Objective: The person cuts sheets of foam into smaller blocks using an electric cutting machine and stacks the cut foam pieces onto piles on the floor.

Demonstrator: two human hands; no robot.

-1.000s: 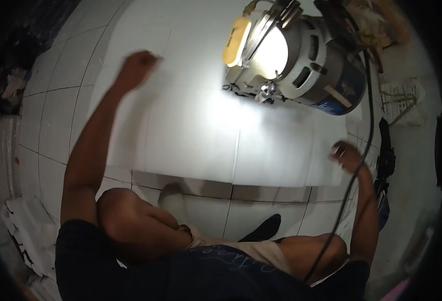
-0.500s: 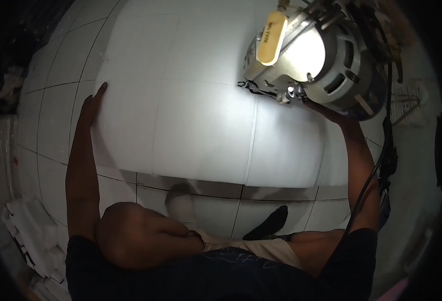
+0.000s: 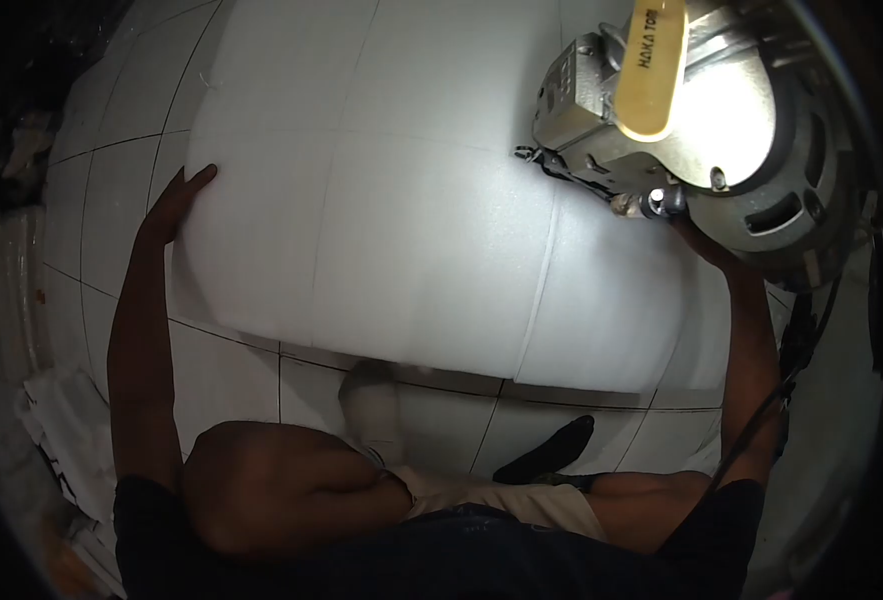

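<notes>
A wide white foam-like sheet [image 3: 421,240] lies on the tiled floor in front of my knees. My left hand [image 3: 181,203] rests at its left edge, thumb and fingers apart, holding nothing. At the upper right is a metal machine [image 3: 601,130] with a round motor housing, a bright lamp and a yellow part [image 3: 651,80] marked with letters. My right hand [image 3: 703,245] reaches under the near side of this machine, over the right part of the sheet. Its fingers are hidden by the machine.
A dark cable [image 3: 761,415] runs down beside my right arm. White wrapped bundles [image 3: 76,430] and clear plastic-covered material [image 3: 6,300] line the left side. My feet, one in a black sock [image 3: 546,452], are below the sheet's near edge.
My left hand has moved from above the sheet to its left edge and opened. My right hand has gone under the machine, which now appears larger and farther right.
</notes>
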